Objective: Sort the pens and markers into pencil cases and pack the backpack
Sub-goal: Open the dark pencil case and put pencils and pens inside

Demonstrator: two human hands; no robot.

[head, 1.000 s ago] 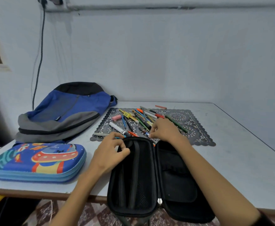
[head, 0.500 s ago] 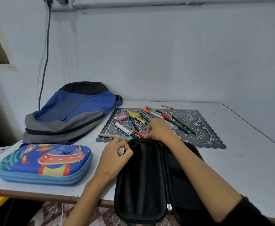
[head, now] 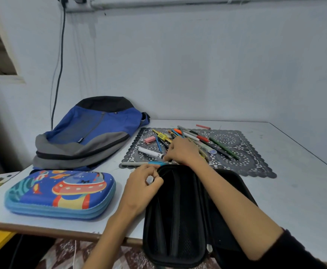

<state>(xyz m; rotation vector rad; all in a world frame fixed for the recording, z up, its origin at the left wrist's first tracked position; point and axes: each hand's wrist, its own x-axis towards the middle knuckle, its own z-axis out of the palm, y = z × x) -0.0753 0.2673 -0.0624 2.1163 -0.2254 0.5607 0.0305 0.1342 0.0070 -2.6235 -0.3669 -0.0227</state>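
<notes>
Sorting step: my left hand (head: 141,183) pinches the open black pencil case (head: 178,210) by its rim. My right hand (head: 182,152) curls over the pens (head: 197,137) on the lace mat (head: 246,162), just beyond the case. I can't tell its grasp. Next, I'd lift one in.

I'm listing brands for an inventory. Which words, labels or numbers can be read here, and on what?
None can be read as text.
Tag on the backpack: pale lettering, too small and blurred to read.
Yellow piece on the mat: dark print, too blurred to read.
Colourful pencil case: pictures only, no words visible.
</notes>
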